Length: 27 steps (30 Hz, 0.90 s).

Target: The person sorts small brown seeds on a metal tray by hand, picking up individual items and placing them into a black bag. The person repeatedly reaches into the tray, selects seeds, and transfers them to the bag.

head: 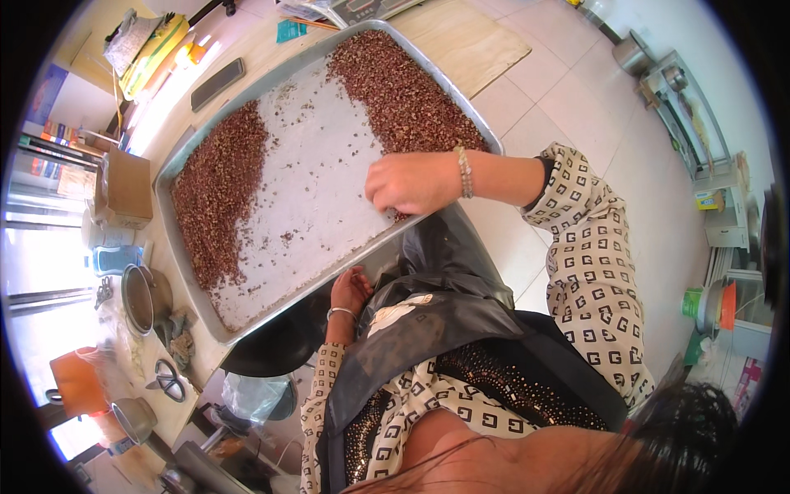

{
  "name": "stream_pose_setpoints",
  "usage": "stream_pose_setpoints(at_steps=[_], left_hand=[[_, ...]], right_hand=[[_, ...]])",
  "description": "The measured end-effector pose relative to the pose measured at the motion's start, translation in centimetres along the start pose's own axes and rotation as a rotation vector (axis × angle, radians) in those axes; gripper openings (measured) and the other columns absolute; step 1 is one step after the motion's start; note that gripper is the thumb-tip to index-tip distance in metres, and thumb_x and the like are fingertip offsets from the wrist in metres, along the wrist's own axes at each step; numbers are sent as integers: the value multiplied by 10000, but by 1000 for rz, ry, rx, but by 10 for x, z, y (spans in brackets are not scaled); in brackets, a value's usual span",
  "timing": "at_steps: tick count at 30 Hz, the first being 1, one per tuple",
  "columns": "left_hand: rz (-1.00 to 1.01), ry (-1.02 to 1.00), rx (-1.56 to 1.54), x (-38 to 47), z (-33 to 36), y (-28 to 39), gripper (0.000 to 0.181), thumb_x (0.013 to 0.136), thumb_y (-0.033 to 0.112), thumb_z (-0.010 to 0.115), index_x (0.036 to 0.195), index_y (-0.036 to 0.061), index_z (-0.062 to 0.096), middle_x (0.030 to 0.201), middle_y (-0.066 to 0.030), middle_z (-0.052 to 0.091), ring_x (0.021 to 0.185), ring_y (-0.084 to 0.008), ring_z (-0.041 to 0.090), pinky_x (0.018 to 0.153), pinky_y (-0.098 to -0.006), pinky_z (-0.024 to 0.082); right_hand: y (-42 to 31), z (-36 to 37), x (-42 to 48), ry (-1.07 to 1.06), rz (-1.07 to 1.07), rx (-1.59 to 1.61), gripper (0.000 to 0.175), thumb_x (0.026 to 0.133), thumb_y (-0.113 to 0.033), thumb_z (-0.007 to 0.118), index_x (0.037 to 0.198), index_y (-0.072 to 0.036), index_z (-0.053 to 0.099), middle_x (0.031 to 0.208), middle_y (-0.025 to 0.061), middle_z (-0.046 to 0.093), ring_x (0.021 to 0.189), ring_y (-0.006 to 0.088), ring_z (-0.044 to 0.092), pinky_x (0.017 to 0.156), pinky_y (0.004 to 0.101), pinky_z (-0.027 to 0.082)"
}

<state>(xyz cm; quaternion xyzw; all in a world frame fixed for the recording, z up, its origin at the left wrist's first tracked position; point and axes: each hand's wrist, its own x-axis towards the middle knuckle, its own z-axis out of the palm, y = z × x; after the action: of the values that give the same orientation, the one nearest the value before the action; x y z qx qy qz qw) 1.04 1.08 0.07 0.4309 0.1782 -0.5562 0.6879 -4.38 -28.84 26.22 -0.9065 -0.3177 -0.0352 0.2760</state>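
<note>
A large rectangular metal tray [315, 185] lies tilted in the picture, its near edge towards my body. Reddish-brown dried husks, like Sichuan peppercorns, form one heap [225, 191] along its left side and another heap [401, 92] along the right, with scattered dark bits between. My right hand [410, 183] is over the tray's near right part, fingers curled down at the end of the right heap; whether they pinch anything is hidden. Below the near rim, beside a black plastic bag on my lap, is my left hand [350, 290], its fingers loosely curled and no object visible in it.
On the wooden table [494, 43], a smartphone [217, 84] lies beyond the tray. At left are a cardboard box [126, 188], a metal pot [145, 299], a cloth and scissors [168, 380]. A black bowl [271, 346] sits beneath the tray's near left corner.
</note>
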Motion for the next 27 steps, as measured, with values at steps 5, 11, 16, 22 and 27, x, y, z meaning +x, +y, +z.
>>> stream_pose_setpoints(at_steps=[5,11,16,22,27], left_hand=[[10,7,8,-2,-1,1,246,945,248,441,986,43,569,671,-84,562,586,-227,535,540,-371,448],[-11,45,7,-3,-4,2,238,945,249,448,978,49,572,670,-81,562,585,-228,535,541,-372,448],[3,54,56,-1,2,1,234,943,247,451,974,47,569,671,-82,560,581,-226,533,535,-366,447],[-8,62,28,-5,9,3,225,937,238,453,972,44,562,672,-82,556,578,-224,530,523,-363,446],[8,48,0,-7,7,3,223,934,237,464,981,41,561,669,-77,557,568,-218,532,515,-362,444]], right_hand=[[2,8,-1,-248,72,14,50,693,-24,581,700,-62,612,796,57,573,886,259,511,822,366,416],[13,-13,-38,-116,136,-168,48,704,-41,569,678,-61,605,777,55,578,897,255,513,862,366,397],[16,-42,-54,75,224,-223,73,687,7,554,671,-55,590,809,56,595,937,263,519,891,383,389],[18,-40,-45,151,226,-188,106,675,37,586,749,-37,606,864,72,598,953,277,521,858,374,426],[11,-14,-13,-40,142,-165,119,694,-9,593,804,-28,634,961,82,592,1021,260,504,917,379,383]])
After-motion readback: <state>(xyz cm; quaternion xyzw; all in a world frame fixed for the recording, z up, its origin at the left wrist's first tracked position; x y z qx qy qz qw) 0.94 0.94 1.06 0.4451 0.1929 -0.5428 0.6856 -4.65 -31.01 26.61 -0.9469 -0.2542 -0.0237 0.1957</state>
